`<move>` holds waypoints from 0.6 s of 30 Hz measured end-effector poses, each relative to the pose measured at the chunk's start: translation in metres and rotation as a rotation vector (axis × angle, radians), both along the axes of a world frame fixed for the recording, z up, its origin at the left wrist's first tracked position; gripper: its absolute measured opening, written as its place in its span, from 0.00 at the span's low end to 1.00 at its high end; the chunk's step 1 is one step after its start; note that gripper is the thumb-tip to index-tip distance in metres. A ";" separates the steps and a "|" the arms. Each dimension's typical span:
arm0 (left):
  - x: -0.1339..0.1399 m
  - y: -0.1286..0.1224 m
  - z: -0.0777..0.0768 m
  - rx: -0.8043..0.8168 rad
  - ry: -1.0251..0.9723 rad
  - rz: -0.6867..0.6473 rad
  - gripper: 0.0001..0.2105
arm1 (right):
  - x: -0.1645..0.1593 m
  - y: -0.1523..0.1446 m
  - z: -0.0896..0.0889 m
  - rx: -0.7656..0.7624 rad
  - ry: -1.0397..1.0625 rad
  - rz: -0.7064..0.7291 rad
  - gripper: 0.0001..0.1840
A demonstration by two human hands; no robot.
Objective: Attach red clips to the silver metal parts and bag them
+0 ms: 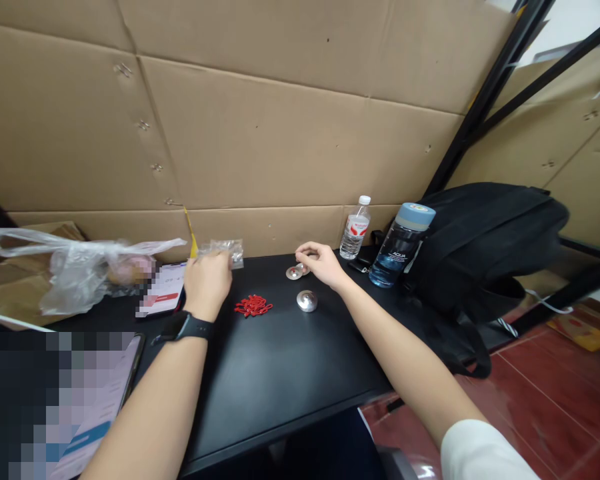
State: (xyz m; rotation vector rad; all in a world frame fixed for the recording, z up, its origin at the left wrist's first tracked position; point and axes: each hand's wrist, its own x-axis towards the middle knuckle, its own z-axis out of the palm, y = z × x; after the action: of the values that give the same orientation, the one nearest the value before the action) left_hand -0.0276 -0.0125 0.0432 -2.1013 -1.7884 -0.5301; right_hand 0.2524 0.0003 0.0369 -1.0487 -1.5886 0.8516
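Your left hand is at the clear plastic bag; fingers hidden, grip cannot be told. Your right hand, fingers curled narrow, meets the metal discs on the desk, hold unclear; red cords and metal dome nearer you.

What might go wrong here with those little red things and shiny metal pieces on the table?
The red pieces lie in a loose heap, so they could tangle or scatter if brushed.
The domed metal piece lies loose near the right hand, which might knock it while busy at the metal discs.
The clear water bottle stands upright close to that hand; a bump could perhaps tip it.
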 end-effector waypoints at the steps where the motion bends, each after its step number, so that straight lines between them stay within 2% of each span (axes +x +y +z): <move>1: -0.008 0.004 -0.004 -0.040 -0.005 0.048 0.12 | 0.000 0.001 -0.001 0.006 -0.022 0.009 0.16; 5: -0.028 0.018 -0.023 -0.168 -0.044 0.141 0.16 | 0.004 0.003 -0.004 0.023 -0.104 0.023 0.15; 10: -0.030 0.024 -0.039 -0.229 -0.077 0.117 0.24 | 0.009 0.007 -0.009 0.064 -0.219 0.022 0.13; 12: -0.026 0.022 -0.040 -0.247 -0.102 0.141 0.23 | 0.010 0.008 -0.011 0.065 -0.267 0.031 0.12; 16: -0.015 0.019 -0.035 -0.229 -0.197 0.290 0.20 | 0.009 0.007 -0.012 0.068 -0.364 0.069 0.09; 18: -0.011 0.018 -0.033 -0.201 -0.215 0.286 0.20 | 0.008 0.005 -0.011 0.080 -0.404 0.074 0.08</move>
State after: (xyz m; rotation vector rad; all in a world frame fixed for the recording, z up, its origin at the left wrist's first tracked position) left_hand -0.0386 0.0051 0.0100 -1.9205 -2.3042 -0.5333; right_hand 0.2599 0.0057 0.0258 -1.1610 -1.9924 0.6439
